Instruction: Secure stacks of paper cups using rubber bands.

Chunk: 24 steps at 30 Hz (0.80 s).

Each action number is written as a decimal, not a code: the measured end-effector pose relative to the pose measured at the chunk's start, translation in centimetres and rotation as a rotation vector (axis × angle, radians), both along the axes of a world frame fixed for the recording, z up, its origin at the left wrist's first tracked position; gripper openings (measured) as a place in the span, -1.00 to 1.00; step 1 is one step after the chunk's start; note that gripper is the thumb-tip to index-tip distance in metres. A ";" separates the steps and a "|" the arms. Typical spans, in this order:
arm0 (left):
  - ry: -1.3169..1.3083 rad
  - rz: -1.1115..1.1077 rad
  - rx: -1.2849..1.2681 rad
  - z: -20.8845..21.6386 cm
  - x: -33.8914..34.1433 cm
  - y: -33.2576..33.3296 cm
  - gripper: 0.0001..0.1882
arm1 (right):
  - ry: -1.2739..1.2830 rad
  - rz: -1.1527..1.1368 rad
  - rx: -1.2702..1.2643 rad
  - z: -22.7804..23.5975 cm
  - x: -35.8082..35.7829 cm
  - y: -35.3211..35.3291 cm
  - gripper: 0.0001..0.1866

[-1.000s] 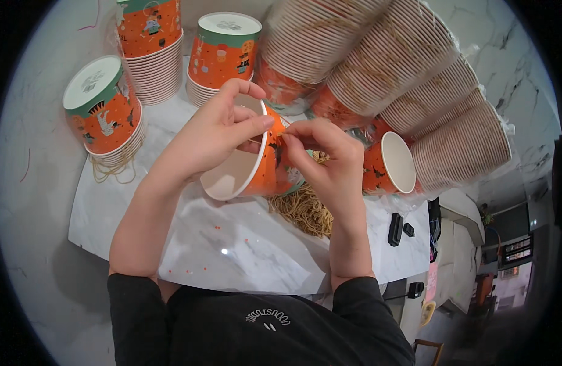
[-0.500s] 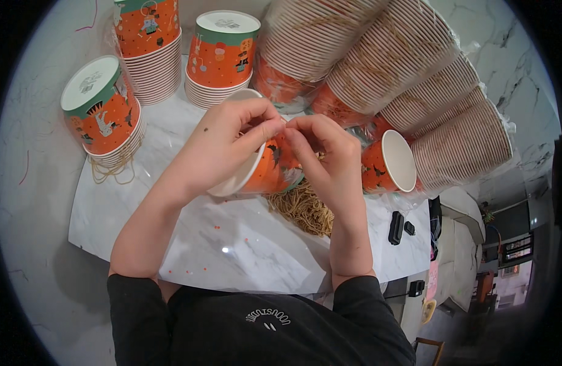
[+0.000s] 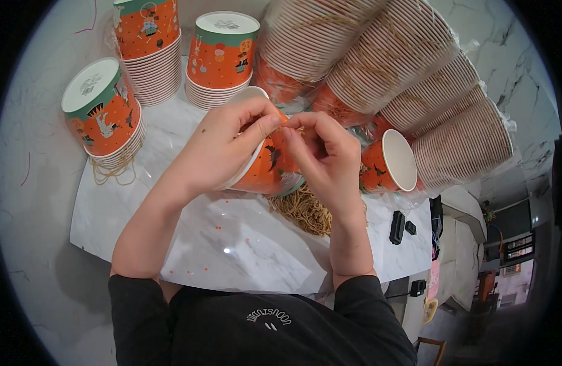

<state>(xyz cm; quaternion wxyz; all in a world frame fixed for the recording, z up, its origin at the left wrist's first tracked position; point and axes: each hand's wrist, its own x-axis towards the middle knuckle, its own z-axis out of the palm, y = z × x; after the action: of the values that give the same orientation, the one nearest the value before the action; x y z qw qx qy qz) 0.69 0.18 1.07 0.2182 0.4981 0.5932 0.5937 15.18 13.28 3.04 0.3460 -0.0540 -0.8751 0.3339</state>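
White marble-look table (image 3: pixel 250 259), grey-veined. Plastic-wrapped cup stacks (image 3: pixel 393 52), ribbed with pale rims, lean at upper right; upturned stacks (image 3: pixel 223 64) stand at left. Mid-table, an orange cup (image 3: pixel 262 175) lies tilted, mouth leftward, its inside mostly hidden by the left hand (image 3: pixel 232 137), clamped on its rim. The right hand (image 3: pixel 328 149) presses thumb to forefinger just beside; anything between them is hidden. Tangled tan string (image 3: pixel 301 212) lies below, partly behind the right forearm (image 3: pixel 349 244). Orange specks (image 3: pixel 218 227) dot the table.

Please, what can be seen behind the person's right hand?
Around the right hand: at left, one orange cup; at lower left, a heap of tan cords; at right, a second orange cup. Whatever lies directly behind the hand is covered and cannot be seen.
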 end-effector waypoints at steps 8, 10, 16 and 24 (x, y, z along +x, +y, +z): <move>-0.511 -0.028 -0.029 0.3 0.3 0.1 -0.63 | 0.096 0.008 0.100 -0.7 -0.5 1.0 -0.88; -0.517 -0.019 -0.041 -0.1 0.3 0.3 -0.60 | 0.068 -0.009 0.101 -0.7 -0.5 1.1 -0.88; -0.520 -0.054 -0.116 -0.7 0.3 1.0 -0.62 | -0.014 -0.030 0.007 -0.8 -0.5 1.3 -0.89; -0.512 -0.052 -0.128 -0.7 0.1 1.1 -0.68 | 0.012 -0.014 0.053 -1.4 -0.8 1.8 -0.96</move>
<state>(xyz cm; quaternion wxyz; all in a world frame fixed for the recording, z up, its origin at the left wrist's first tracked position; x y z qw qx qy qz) 0.83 1.33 0.39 0.4073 0.3319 0.5422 0.6557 14.38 15.03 1.65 0.3549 -0.0488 -0.8812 0.3085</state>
